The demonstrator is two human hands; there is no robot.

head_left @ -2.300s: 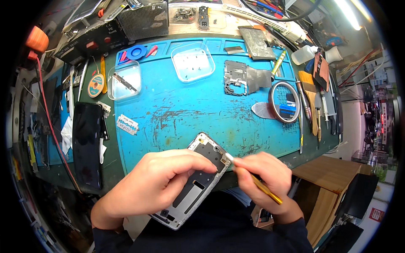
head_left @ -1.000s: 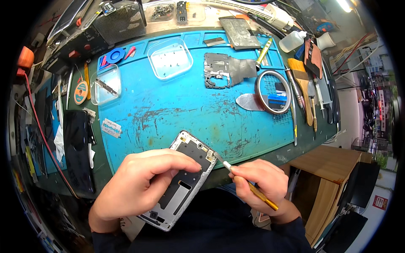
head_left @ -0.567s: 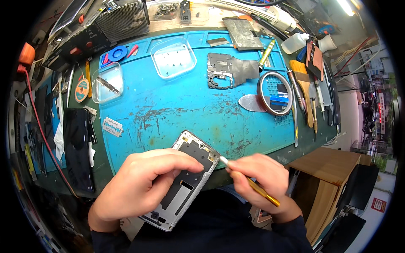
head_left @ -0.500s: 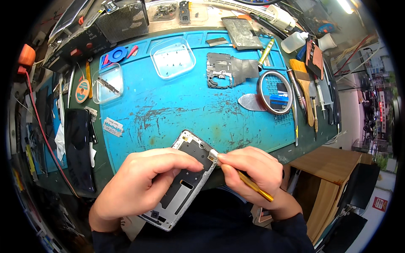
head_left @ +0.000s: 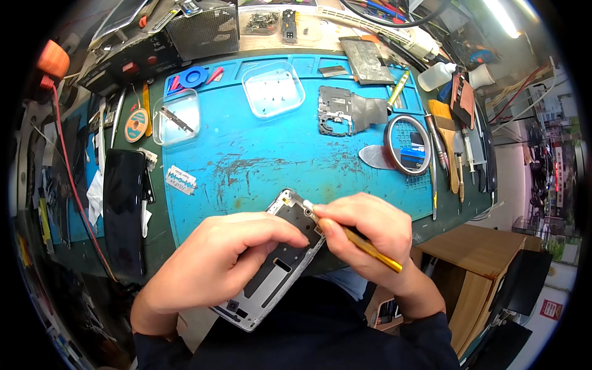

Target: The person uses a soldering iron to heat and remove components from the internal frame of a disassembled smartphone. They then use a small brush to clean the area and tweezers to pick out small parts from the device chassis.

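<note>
A phone frame (head_left: 276, 285), dark grey inside with a silver rim, is held tilted over the table's near edge. My left hand (head_left: 225, 256) is closed around its left side, the index finger lying over the inner face and the thumb partly hidden. My right hand (head_left: 370, 234) pinches a gold-handled craft knife (head_left: 372, 248). The knife's pale metal tip touches the frame's right edge near the upper corner. The rim under the tip is partly covered by my fingers.
Across the blue mat (head_left: 265, 172) lie a clear tray with screws (head_left: 275, 106), a metal phone plate (head_left: 336, 111), a roll of tape (head_left: 388, 148) and a razor blade (head_left: 180, 179). A black phone (head_left: 125, 213) lies left; brushes (head_left: 445, 132) and a bottle (head_left: 436, 76) stand right.
The knife tip has moved up along the frame's right edge toward the top corner, my right hand with it. My left hand keeps its hold. The whole view has shifted slightly.
</note>
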